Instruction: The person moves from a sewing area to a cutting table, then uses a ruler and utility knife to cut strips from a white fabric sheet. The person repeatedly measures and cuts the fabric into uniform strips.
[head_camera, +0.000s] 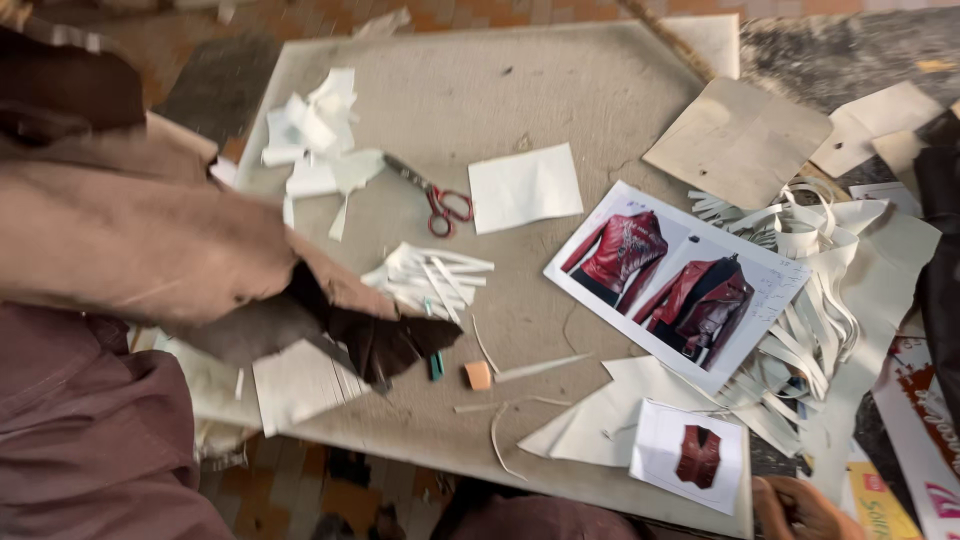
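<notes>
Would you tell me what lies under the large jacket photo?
Under the jacket photo lie cream strips and a cream sheet on the board; anything beneath its middle is covered.

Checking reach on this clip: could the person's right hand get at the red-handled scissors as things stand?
Probably yes. The right hand sits at the near board edge; the scissors lie uncovered mid-board, with only flat paper strips and the jacket photo sheet between.

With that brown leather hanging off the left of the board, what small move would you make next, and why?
Probably slide the brown leather piece rightward onto the board, since it overhangs the left edge and covers a paper pattern. Only one hand shows, at the bottom right, beside the small vest picture.
</notes>
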